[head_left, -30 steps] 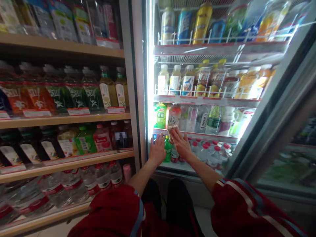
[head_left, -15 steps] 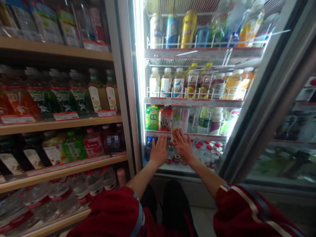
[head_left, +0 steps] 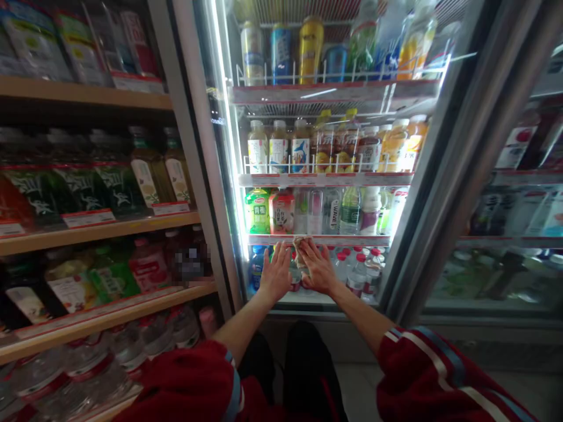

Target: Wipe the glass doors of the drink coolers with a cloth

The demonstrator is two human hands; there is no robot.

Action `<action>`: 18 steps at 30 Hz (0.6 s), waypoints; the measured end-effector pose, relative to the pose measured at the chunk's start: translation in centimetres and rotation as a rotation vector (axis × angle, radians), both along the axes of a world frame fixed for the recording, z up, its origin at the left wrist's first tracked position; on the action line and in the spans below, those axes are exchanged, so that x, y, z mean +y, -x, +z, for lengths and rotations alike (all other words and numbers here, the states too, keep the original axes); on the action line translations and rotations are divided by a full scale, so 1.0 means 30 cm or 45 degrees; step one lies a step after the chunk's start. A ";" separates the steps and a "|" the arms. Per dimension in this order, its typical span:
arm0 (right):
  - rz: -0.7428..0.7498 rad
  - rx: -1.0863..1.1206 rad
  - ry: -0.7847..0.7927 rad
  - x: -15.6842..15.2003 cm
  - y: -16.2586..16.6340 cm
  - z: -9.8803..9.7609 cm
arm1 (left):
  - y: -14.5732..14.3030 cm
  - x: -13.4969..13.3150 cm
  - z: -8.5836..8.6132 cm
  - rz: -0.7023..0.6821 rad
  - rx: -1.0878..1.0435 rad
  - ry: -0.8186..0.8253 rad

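My right hand [head_left: 317, 266] presses a crumpled, light brownish cloth [head_left: 299, 252] against the glass door [head_left: 308, 296] of a lit drinks fridge. The cloth sticks out past the fingertips, just below the fridge's third shelf. My left hand [head_left: 276, 274] lies with fingers outstretched at the glass, close beside the cloth on its left, and holds nothing. Behind the glass, a green bottle [head_left: 257, 211] and a red-labelled bottle [head_left: 282, 212] stand above my hands. Small red-capped water bottles [head_left: 356, 272] show lower down, partly hidden by my hands.
To the left, wooden shelves [head_left: 105, 227] with price strips carry several rows of bottled drinks. A metal door frame [head_left: 444, 176] runs along the right side, with another glass-fronted drinks section [head_left: 510, 281] beyond it. My knees [head_left: 308, 363] are close below the fridge.
The view has swung slightly to the right. My right hand and the cloth are slightly lower on the glass against the shelf. My left hand stays flat beside it.
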State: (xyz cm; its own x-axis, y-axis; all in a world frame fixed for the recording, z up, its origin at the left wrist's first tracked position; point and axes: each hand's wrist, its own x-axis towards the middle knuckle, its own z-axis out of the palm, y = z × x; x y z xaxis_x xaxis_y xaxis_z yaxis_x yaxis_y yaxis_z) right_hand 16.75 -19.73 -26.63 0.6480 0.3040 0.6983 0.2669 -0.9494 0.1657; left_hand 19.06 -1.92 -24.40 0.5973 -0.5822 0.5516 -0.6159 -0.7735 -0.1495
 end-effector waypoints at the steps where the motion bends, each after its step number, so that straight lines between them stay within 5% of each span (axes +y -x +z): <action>1: 0.002 0.012 0.006 -0.003 0.003 0.004 | -0.001 0.003 0.000 0.007 0.001 0.000; 11: -0.114 -0.304 -0.006 0.012 -0.087 -0.080 | -0.006 -0.019 -0.003 -0.021 -0.033 -0.005; 18: -0.208 -0.342 -0.007 -0.091 -0.040 -0.044 | 0.004 -0.052 0.004 -0.042 -0.039 -0.035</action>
State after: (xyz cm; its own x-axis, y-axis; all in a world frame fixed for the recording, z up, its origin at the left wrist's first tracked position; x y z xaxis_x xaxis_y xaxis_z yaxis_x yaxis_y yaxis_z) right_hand 17.95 -22.47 -27.96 0.4804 0.2067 0.8524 0.0581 -0.9772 0.2042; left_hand 18.93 -3.49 -24.29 0.5604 -0.6166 0.5530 -0.6361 -0.7480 -0.1894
